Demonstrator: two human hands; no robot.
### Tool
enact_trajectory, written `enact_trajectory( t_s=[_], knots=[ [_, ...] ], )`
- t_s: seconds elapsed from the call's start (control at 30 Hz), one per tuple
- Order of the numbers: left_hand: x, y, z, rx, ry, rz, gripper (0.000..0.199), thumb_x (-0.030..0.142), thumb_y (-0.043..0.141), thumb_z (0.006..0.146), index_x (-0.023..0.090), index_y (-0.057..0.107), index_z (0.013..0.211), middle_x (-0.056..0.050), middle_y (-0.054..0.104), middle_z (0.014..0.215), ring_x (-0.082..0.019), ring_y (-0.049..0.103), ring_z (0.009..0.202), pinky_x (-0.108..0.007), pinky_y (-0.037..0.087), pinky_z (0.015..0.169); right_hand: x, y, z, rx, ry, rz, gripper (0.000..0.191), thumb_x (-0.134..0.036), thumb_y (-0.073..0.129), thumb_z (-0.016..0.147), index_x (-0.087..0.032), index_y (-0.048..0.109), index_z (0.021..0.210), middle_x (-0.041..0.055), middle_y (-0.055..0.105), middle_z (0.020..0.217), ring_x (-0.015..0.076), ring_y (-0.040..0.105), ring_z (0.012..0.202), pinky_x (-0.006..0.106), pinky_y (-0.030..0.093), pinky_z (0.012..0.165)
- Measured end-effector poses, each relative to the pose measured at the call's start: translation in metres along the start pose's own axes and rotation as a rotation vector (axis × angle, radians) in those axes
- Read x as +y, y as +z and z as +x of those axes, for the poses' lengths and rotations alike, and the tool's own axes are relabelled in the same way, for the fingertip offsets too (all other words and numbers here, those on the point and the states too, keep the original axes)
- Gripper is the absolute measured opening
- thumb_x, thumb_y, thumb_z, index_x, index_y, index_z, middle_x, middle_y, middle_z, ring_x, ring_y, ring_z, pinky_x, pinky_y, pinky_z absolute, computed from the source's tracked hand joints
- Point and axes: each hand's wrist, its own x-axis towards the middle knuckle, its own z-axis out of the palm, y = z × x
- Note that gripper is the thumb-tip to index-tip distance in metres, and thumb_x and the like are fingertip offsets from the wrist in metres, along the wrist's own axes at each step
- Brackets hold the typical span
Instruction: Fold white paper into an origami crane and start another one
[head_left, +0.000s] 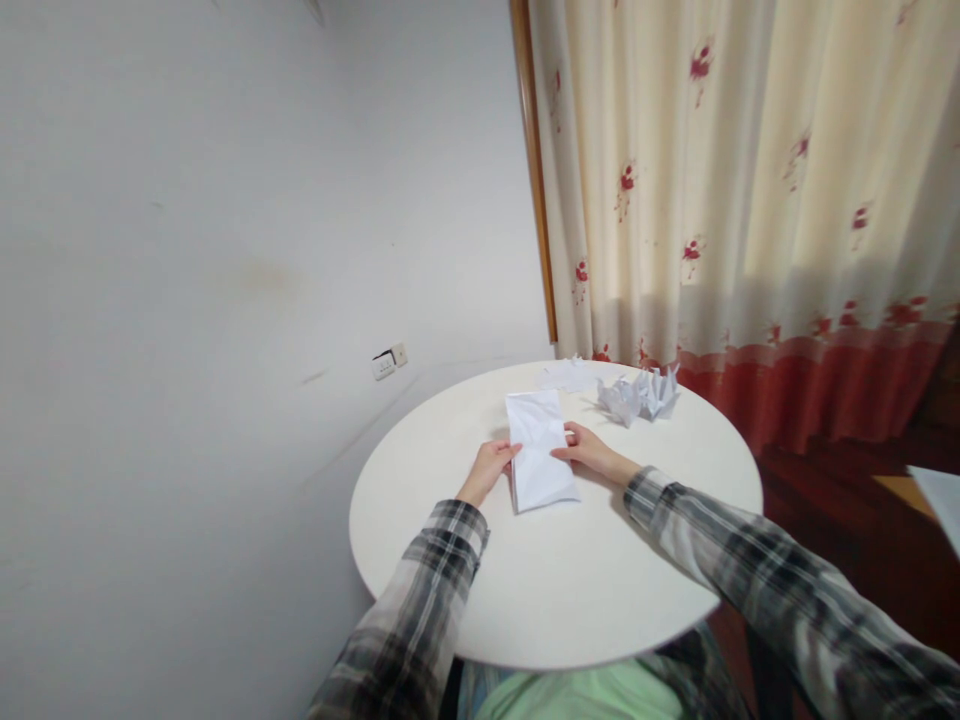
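A folded sheet of white paper [541, 455], taller than wide and slightly creased, is held just above the round table between my two hands. My left hand [493, 465] pinches its left edge, thumb on top and fingers at the side and beneath. On the opposite edge, my right hand [589, 450] grips it with the thumb on the front face; some of the fingers are hidden behind the paper. Layers show along the paper's left and bottom edges.
The white round table [420, 540] stands near a white wall with a socket [384, 366]. Folded white paper shapes [637, 397] cluster at the back right, beside flatter paper [568, 375] at the far edge. A floral curtain [712, 200] hangs behind.
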Motion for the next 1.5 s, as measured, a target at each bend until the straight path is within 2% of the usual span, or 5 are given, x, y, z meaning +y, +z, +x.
enact_trajectory(
  t_s=[0.3, 1.13, 1.23, 1.37, 1.5],
  knots=[
    [0.006, -0.001, 0.000, 0.161, 0.059, -0.077, 0.038, 0.041, 0.066, 0.056, 0.008, 0.063, 0.077, -0.005, 0.063, 0.067, -0.013, 0.055, 0.059, -0.023, 0.043, 0.056, -0.004, 0.001, -0.004, -0.095, 0.063, 0.038, 0.057, -0.019, 0.073, 0.050, -0.016, 0.042, 0.099, 0.0023, 0.065, 0.072, 0.0145, 0.061, 0.059, 0.027, 0.048, 0.056],
    [0.010, 0.003, -0.003, 0.167, 0.051, -0.075, 0.044, 0.049, 0.062, 0.058, 0.008, 0.060, 0.072, -0.005, 0.060, 0.063, -0.011, 0.052, 0.054, -0.022, 0.043, 0.051, -0.003, 0.000, -0.002, -0.051, 0.035, -0.075, 0.054, -0.023, 0.074, 0.047, -0.014, 0.045, 0.091, -0.0013, 0.062, 0.063, 0.0130, 0.058, 0.053, 0.024, 0.044, 0.049],
    [0.011, 0.004, -0.005, 0.112, 0.025, -0.092, 0.044, 0.046, 0.064, 0.057, 0.008, 0.059, 0.078, -0.005, 0.062, 0.067, -0.011, 0.054, 0.056, -0.022, 0.043, 0.052, -0.002, -0.001, 0.000, -0.020, 0.001, -0.116, 0.050, -0.023, 0.073, 0.049, -0.015, 0.046, 0.091, -0.0003, 0.063, 0.066, 0.0131, 0.058, 0.054, 0.024, 0.044, 0.049],
    [0.009, 0.010, -0.008, -0.113, -0.065, -0.097, 0.045, 0.037, 0.070, 0.054, 0.008, 0.058, 0.086, -0.007, 0.063, 0.073, -0.013, 0.056, 0.059, -0.023, 0.043, 0.053, 0.000, -0.005, 0.004, 0.124, -0.090, -0.160, 0.042, -0.021, 0.070, 0.053, -0.016, 0.048, 0.088, 0.0021, 0.064, 0.072, 0.0138, 0.059, 0.059, 0.025, 0.047, 0.053],
    [0.006, 0.011, -0.006, -0.094, -0.030, -0.034, 0.037, 0.033, 0.068, 0.056, 0.008, 0.059, 0.082, -0.004, 0.062, 0.067, -0.010, 0.052, 0.053, -0.020, 0.038, 0.047, 0.000, -0.005, 0.006, 0.146, -0.105, -0.132, 0.040, -0.020, 0.068, 0.055, -0.016, 0.049, 0.089, 0.0022, 0.063, 0.074, 0.0137, 0.059, 0.063, 0.025, 0.047, 0.056]
  ],
)
